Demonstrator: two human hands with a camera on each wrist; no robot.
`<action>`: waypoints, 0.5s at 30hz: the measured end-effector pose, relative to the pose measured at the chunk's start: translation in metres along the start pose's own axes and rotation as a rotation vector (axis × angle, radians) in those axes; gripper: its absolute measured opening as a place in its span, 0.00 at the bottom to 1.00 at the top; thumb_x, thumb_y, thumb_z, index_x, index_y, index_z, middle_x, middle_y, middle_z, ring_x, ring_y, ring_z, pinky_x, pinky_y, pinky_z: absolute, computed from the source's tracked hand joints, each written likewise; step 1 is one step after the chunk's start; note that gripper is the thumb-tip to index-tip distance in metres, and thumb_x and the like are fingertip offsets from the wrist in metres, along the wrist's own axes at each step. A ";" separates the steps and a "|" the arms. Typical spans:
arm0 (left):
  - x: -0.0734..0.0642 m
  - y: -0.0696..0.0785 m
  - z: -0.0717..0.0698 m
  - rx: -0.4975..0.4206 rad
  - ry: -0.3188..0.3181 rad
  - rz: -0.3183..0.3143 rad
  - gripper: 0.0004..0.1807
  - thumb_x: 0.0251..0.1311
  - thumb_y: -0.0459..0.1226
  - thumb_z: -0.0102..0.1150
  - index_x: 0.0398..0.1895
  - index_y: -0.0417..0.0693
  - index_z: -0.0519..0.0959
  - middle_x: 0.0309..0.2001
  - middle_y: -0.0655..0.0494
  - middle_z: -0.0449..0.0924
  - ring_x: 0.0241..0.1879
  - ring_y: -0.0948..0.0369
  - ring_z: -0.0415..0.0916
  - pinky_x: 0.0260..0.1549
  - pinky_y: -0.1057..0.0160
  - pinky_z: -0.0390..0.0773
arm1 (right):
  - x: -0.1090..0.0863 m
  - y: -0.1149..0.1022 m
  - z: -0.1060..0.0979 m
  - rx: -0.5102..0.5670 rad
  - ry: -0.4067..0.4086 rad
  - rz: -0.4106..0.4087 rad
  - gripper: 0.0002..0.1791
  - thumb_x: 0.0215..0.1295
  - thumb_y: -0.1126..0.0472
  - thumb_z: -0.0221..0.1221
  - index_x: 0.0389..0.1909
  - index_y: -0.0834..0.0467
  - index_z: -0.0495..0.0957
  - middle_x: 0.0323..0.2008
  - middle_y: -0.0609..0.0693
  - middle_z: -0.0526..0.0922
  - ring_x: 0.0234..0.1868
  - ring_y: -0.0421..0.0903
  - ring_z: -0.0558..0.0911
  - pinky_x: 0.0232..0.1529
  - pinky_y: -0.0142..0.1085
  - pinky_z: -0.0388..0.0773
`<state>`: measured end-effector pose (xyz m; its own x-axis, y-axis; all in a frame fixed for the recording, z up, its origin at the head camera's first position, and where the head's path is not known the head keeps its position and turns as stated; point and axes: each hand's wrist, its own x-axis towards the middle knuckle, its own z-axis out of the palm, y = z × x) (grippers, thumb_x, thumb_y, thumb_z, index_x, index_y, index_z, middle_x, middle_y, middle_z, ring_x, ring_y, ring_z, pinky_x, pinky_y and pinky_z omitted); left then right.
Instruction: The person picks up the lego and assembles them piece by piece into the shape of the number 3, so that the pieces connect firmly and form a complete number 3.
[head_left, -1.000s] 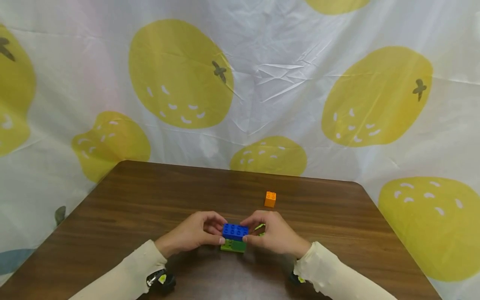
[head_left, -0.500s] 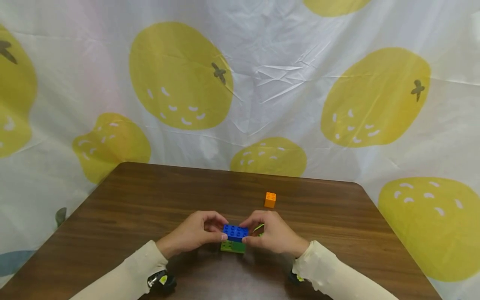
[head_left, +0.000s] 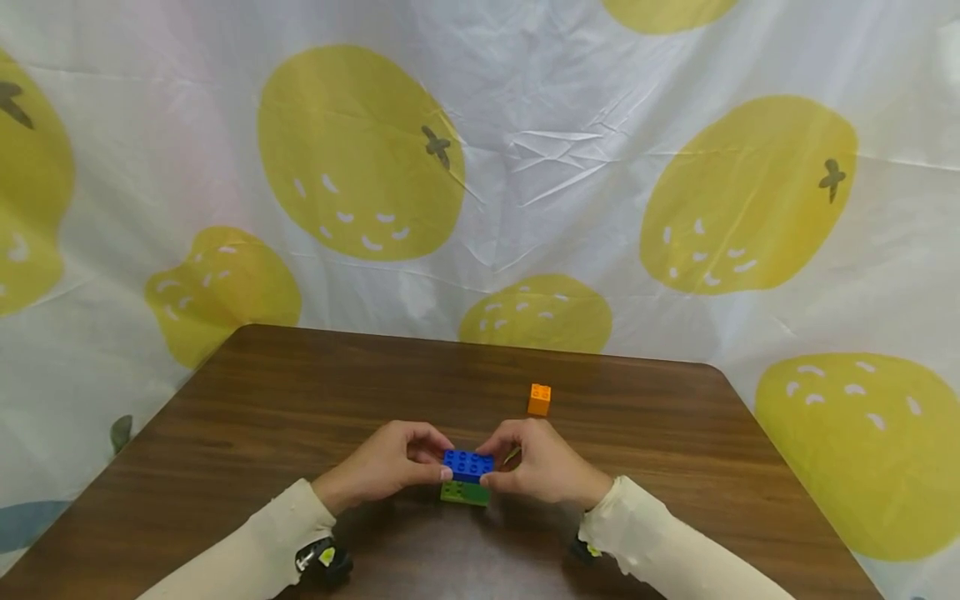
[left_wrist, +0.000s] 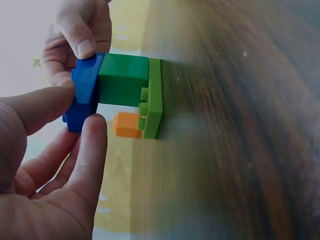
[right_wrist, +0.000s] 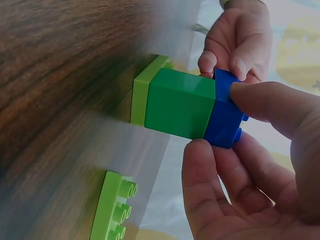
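Observation:
A blue toy building brick (head_left: 468, 464) with two rows of studs lies across the top of a green brick (left_wrist: 123, 80). That green brick stands on one end of a flat lime-green brick (left_wrist: 156, 100), whose bare studs show at the other end. My left hand (head_left: 390, 464) pinches the blue brick's left end between thumb and fingers. At its right end, my right hand (head_left: 542, 462) grips it the same way. In the right wrist view, the blue brick's underside meets the green brick's top.
An orange brick (head_left: 539, 399) stands farther back on the brown wooden table (head_left: 337, 375). Another lime-green brick (right_wrist: 102, 210) lies near my right hand, mostly hidden behind it in the head view. A white curtain (head_left: 540, 208) with yellow fruit prints hangs behind the table.
My left thumb has shifted slightly up onto the blue brick's end. Both hands keep hold of the blue brick, and the other bricks look the same.

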<state>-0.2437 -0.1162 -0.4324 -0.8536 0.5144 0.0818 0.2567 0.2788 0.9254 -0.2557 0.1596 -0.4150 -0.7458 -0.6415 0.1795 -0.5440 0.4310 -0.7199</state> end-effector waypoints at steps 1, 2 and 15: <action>0.000 0.000 0.000 -0.001 -0.001 0.002 0.18 0.63 0.37 0.75 0.52 0.37 0.83 0.42 0.48 0.89 0.40 0.59 0.86 0.39 0.68 0.84 | 0.000 -0.001 0.000 -0.003 -0.002 0.001 0.15 0.58 0.60 0.77 0.45 0.58 0.89 0.38 0.49 0.89 0.35 0.42 0.88 0.37 0.31 0.87; 0.000 -0.001 -0.001 0.000 -0.001 0.003 0.18 0.63 0.37 0.75 0.51 0.37 0.83 0.42 0.48 0.89 0.40 0.59 0.86 0.39 0.68 0.84 | 0.001 -0.002 0.000 -0.007 -0.005 0.003 0.15 0.58 0.60 0.77 0.45 0.58 0.89 0.38 0.49 0.90 0.35 0.42 0.88 0.37 0.30 0.87; -0.002 0.001 -0.001 0.019 0.003 -0.009 0.17 0.63 0.38 0.76 0.50 0.39 0.84 0.43 0.49 0.88 0.40 0.60 0.86 0.40 0.66 0.85 | 0.000 -0.005 -0.001 -0.041 -0.031 0.065 0.16 0.59 0.57 0.77 0.47 0.54 0.89 0.36 0.44 0.91 0.36 0.40 0.88 0.37 0.31 0.87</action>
<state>-0.2422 -0.1179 -0.4316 -0.8575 0.5091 0.0745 0.2572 0.2986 0.9191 -0.2533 0.1582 -0.4101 -0.7680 -0.6306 0.1118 -0.5106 0.4975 -0.7013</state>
